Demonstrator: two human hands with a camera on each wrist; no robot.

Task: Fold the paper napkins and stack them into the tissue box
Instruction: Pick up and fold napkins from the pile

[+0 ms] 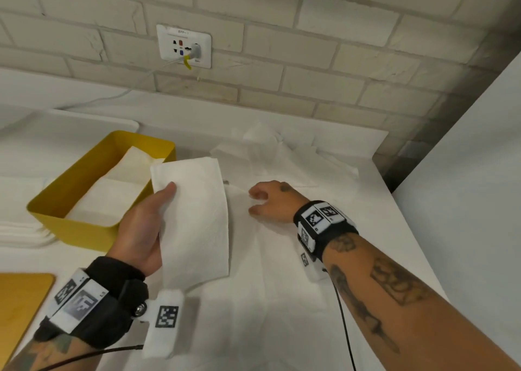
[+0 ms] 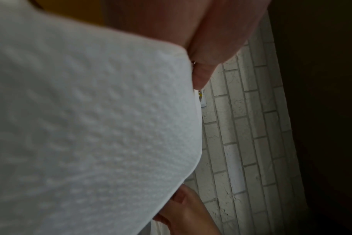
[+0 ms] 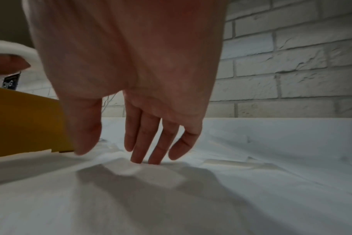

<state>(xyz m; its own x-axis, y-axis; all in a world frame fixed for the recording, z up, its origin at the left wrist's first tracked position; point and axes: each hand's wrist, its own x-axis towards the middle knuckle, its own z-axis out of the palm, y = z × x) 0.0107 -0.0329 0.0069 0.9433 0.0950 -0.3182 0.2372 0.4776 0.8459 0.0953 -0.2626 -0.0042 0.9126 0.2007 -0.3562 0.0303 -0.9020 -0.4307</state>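
Note:
My left hand point(image 1: 146, 224) grips a folded white napkin point(image 1: 194, 215) above the table, thumb on top, just right of the yellow tissue box point(image 1: 84, 229). That napkin point(image 2: 90, 127) fills the left wrist view, with the thumb point(image 2: 211, 47) on its edge. Folded napkins point(image 1: 112, 195) lie inside the box. My right hand point(image 1: 267, 201) reaches down with straight fingers point(image 3: 145, 143), the fingertips touching an unfolded napkin point(image 3: 171, 190) spread flat on the table. The box wall point(image 3: 26, 124) shows at the left of the right wrist view.
A heap of loose napkins point(image 1: 270, 148) lies at the back near the brick wall point(image 1: 310, 46). A wall socket point(image 1: 184, 46) with a plugged cable sits above. A stack of white sheets point(image 1: 22, 232) lies left of the box. A wooden board point(image 1: 19, 300) sits front left.

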